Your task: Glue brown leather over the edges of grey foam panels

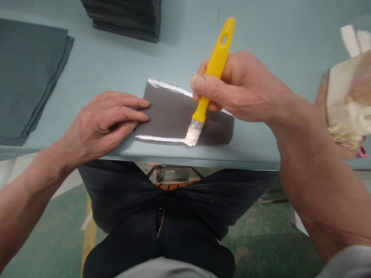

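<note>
A dark grey sheet (171, 114) lies flat near the front edge of the table. White paste runs in a strip along its far edge and along the left part of its near edge. My right hand (232, 85) grips a yellow-handled paintbrush (216, 63), its white-coated bristles touching the near edge where the strip stops. Part of the sheet's far edge is hidden behind that hand. At the sheet's left end, my left hand (108, 119) rests with outstretched fingertips on the surface, holding nothing.
A stack of dark pieces (124, 19) stands at the back. Flat dark sheets (29, 77) lie at the left on the pale blue table (278, 38). To the right is a paste-crusted container or block (348, 92), with white strips (352, 40) behind it.
</note>
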Tool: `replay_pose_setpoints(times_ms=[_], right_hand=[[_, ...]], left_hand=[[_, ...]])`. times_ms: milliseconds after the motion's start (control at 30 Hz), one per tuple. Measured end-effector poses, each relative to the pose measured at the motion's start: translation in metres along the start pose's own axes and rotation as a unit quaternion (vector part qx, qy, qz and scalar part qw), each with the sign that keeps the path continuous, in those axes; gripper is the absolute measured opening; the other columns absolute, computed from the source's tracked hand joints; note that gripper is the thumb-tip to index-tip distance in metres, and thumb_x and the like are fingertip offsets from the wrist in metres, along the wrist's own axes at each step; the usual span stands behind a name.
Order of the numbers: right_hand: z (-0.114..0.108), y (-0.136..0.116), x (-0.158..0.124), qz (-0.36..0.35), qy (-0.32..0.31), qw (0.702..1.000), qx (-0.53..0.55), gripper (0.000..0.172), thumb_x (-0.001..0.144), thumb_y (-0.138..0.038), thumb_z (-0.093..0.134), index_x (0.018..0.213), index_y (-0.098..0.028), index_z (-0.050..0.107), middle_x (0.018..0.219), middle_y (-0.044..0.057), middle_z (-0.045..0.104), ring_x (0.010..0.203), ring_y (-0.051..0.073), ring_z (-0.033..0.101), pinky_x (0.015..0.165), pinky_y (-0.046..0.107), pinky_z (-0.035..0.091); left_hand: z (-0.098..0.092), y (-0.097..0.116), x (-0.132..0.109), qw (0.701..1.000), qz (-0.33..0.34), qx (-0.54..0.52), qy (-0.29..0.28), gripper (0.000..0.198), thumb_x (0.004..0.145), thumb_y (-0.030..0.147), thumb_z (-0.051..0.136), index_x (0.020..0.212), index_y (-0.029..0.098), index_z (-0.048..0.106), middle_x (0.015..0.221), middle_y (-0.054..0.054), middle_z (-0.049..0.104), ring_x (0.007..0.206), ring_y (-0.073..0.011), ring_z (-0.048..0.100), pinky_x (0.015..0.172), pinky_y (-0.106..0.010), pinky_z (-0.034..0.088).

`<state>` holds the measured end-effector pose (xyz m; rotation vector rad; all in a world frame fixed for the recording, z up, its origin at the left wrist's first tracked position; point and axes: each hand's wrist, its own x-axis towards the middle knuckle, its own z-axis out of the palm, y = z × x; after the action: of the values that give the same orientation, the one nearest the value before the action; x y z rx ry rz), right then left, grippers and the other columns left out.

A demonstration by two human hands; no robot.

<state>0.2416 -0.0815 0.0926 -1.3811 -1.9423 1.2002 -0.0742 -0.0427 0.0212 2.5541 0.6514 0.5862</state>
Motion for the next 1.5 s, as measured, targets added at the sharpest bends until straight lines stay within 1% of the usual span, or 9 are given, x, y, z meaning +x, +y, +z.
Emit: replay_pose_setpoints(times_ms=[133,333,533,667,867,1067,1267,1400,1500], right_hand=[[-0.007,0.005,-0.006,0.005,0.010,1.000,-0.010,0.039,0.103,-0.051,0.069,0.076,-0.023,0.065,0.063,-0.002,0.057,0.060,0.012,0.048,0.057,0.029,0.038],[-0.016,0.011,-0.015,0.020,0.014,1.000,-0.013,0.046,0.097,-0.066,0.071,0.076,-0.025,0.065,0.062,0.000,0.056,0.062,0.015,0.049,0.058,0.031,0.040],[-0.023,0.015,-0.024,-0.009,0.006,1.000,0.005,0.045,0.104,-0.054,0.068,0.074,-0.021,0.063,0.064,-0.003,0.053,0.059,0.010,0.046,0.056,0.031,0.033],[-0.028,0.018,-0.029,-0.017,-0.002,1.000,0.000,0.048,0.107,-0.051,0.065,0.071,-0.021,0.058,0.064,-0.004,0.053,0.060,0.009,0.045,0.056,0.030,0.031],[-0.035,0.021,-0.036,-0.002,-0.004,1.000,-0.001,0.052,0.105,-0.058,0.066,0.069,-0.021,0.056,0.064,-0.003,0.050,0.061,0.010,0.043,0.058,0.030,0.031],[-0.042,0.023,-0.041,-0.006,-0.015,0.999,-0.029,0.044,0.106,-0.038,0.062,0.066,-0.022,0.055,0.062,-0.003,0.050,0.059,0.010,0.042,0.058,0.031,0.031],[-0.049,0.030,-0.046,0.002,-0.001,1.000,-0.018,0.042,0.104,-0.045,0.067,0.068,-0.024,0.060,0.061,-0.002,0.052,0.058,0.012,0.044,0.055,0.033,0.033],[-0.053,0.035,-0.051,0.004,-0.009,1.000,-0.009,0.036,0.104,-0.041,0.064,0.071,-0.025,0.064,0.061,-0.002,0.054,0.057,0.012,0.045,0.053,0.032,0.033],[-0.055,0.036,-0.055,0.007,-0.005,1.000,-0.015,0.037,0.105,-0.042,0.063,0.072,-0.025,0.063,0.061,-0.003,0.053,0.057,0.011,0.045,0.052,0.030,0.033]], left_hand=[[0.002,-0.007,-0.002,0.999,0.033,-0.015,0.010,0.032,0.101,0.018,0.065,0.127,0.031,0.076,0.147,-0.002,0.074,0.134,-0.0271,0.070,0.117,-0.054,0.053],[0.001,-0.006,-0.003,1.000,0.007,-0.018,0.012,0.044,0.099,0.017,0.067,0.133,0.043,0.075,0.150,0.007,0.072,0.134,-0.0279,0.070,0.119,-0.054,0.052],[0.000,-0.008,-0.003,0.999,0.021,-0.025,0.011,0.053,0.097,0.016,0.068,0.139,0.048,0.072,0.152,0.010,0.070,0.132,-0.0282,0.071,0.117,-0.055,0.052],[-0.001,-0.005,-0.002,1.000,0.008,-0.016,0.011,0.051,0.100,0.016,0.067,0.140,0.048,0.072,0.152,0.010,0.070,0.133,-0.0264,0.070,0.118,-0.052,0.051],[-0.002,0.005,-0.001,1.000,-0.019,-0.022,0.007,0.058,0.099,0.018,0.068,0.143,0.057,0.068,0.153,0.013,0.069,0.136,-0.0273,0.069,0.120,-0.056,0.050],[-0.003,0.006,-0.001,0.999,-0.032,-0.018,0.002,0.058,0.099,0.019,0.069,0.142,0.057,0.069,0.152,0.013,0.070,0.135,-0.0292,0.069,0.120,-0.056,0.050],[-0.004,0.004,-0.002,0.999,-0.032,-0.009,0.004,0.058,0.098,0.019,0.069,0.142,0.058,0.069,0.150,0.012,0.071,0.134,-0.0294,0.070,0.118,-0.055,0.051],[-0.004,0.009,-0.001,0.999,-0.042,-0.006,0.005,0.061,0.098,0.019,0.070,0.143,0.059,0.067,0.150,0.014,0.071,0.134,-0.0291,0.070,0.119,-0.054,0.051],[-0.005,0.012,0.000,0.999,-0.054,0.000,-0.001,0.060,0.099,0.020,0.069,0.143,0.061,0.066,0.150,0.014,0.071,0.134,-0.0286,0.069,0.120,-0.055,0.050]])
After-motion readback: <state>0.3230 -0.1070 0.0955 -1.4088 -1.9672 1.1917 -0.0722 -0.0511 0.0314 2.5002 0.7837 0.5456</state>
